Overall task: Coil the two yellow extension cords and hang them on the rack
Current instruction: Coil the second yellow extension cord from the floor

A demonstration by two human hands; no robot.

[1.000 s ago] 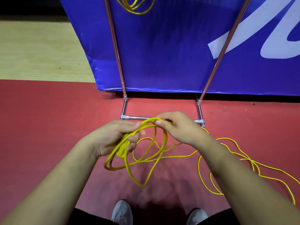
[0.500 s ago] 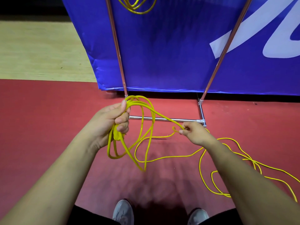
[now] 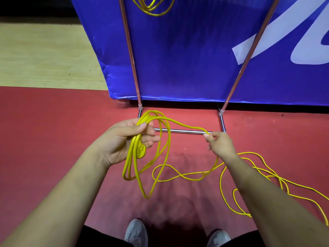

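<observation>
Grip status first. Left grip (image 3: 124, 139): fingers curled round the gathered loops of the yellow cord (image 3: 129, 163), thumb pressed over the top of the bundle, plug (image 3: 141, 151) hanging just under the palm. It acts as the spool: the thumb pins each turn so the loops hang free and don't slide.

Right grip (image 3: 219, 145): thumb and fingertips pinching one single strand, held out to the side, near the base bar (image 3: 185, 131) of the rack (image 3: 221, 120). That's the feeder. The span between the two grips sets the size of the next loop, so I read this as mid-pull, next turn not yet laid in.

Outward: a few loops dangle from the left grip above the red floor (image 3: 53, 139). Past the right grip the strand drops and trails into loose slack (image 3: 220, 182) sprawled on the floor to the right, crossing itself in places. Risk: a crossing drags up as a knot, so the feed wants watching.

Further out: second cord (image 3: 151, 8) already coiled, hanging high between the rack's slanted uprights (image 3: 129, 50), in front of the blue banner (image 3: 187, 59); what it hangs from is out of frame. Judging by layout: one cord done, this one maybe under half coiled. Shoes (image 3: 136, 232) at bottom edge, apart from the slack.
</observation>
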